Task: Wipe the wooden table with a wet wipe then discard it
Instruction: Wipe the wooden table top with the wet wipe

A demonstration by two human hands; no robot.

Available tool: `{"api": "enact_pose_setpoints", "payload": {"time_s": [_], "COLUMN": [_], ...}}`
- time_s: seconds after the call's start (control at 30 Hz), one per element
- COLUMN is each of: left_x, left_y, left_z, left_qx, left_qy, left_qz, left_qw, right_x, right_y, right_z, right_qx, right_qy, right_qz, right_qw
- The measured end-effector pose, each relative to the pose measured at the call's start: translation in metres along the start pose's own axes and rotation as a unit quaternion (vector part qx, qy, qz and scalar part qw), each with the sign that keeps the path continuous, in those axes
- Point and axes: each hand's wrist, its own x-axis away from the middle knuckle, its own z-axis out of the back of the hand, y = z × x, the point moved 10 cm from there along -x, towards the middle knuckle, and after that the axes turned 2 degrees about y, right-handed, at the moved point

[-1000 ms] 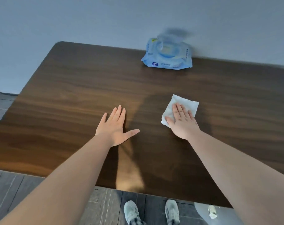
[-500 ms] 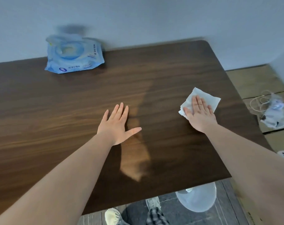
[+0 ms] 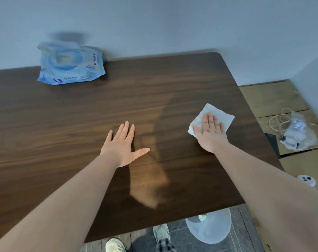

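A dark wooden table [image 3: 81, 115] fills the view. My right hand [image 3: 211, 132] lies flat, fingers together, pressing a white wet wipe [image 3: 224, 118] onto the table near its right edge. The wipe's far and right corners stick out beyond my fingers. My left hand [image 3: 122, 144] rests palm down on the bare wood in the middle, fingers spread, holding nothing. A blue pack of wet wipes [image 3: 70, 66] sits at the back of the table against the wall.
Below the table's front edge stands a pale bin [image 3: 209, 228] with a crumpled white scrap inside. My shoes [image 3: 115, 245] show on the dark floor. To the right, cardboard on the floor carries a plastic bag with cables [image 3: 296, 131] and a small white device [image 3: 306, 180].
My right hand has slid the wipe rightward across the table, from near the middle toward the right edge. My view turned right. My left hand stayed flat in place.
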Motion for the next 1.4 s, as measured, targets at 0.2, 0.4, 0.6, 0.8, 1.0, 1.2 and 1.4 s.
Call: {"api": "enact_pose_setpoints", "payload": {"time_s": [0.2, 0.4, 0.6, 0.8, 1.0, 1.2, 1.4], "left_x": [0.05, 0.136, 0.232, 0.282, 0.28, 0.279, 0.28], "left_y": [-0.083, -0.232, -0.356, -0.446, -0.453, -0.454, -0.455], "left_z": [-0.007, -0.031, -0.069, -0.1, -0.106, -0.106, -0.107], "left_qx": [0.041, 0.069, 0.085, 0.139, 0.168, 0.204, 0.198], "left_qy": [0.032, 0.042, 0.04, 0.038, 0.063, 0.067, 0.087], "left_qz": [0.073, 0.205, 0.324, 0.406, 0.394, 0.383, 0.384], "left_qw": [0.996, 0.975, 0.941, 0.902, 0.901, 0.899, 0.898], "right_x": [0.018, 0.045, 0.096, 0.145, 0.181, 0.214, 0.236], "right_y": [-0.112, -0.274, -0.446, -0.581, -0.68, -0.75, -0.791], "right_z": [-0.017, -0.046, -0.092, -0.13, -0.153, -0.177, -0.191], "right_qx": [0.035, 0.075, 0.119, 0.144, 0.158, 0.178, 0.195], "right_qy": [-0.011, -0.021, -0.033, -0.036, -0.036, -0.042, -0.041], "right_qz": [0.093, 0.216, 0.336, 0.42, 0.482, 0.525, 0.558], "right_qw": [0.995, 0.973, 0.934, 0.895, 0.861, 0.831, 0.805]}}
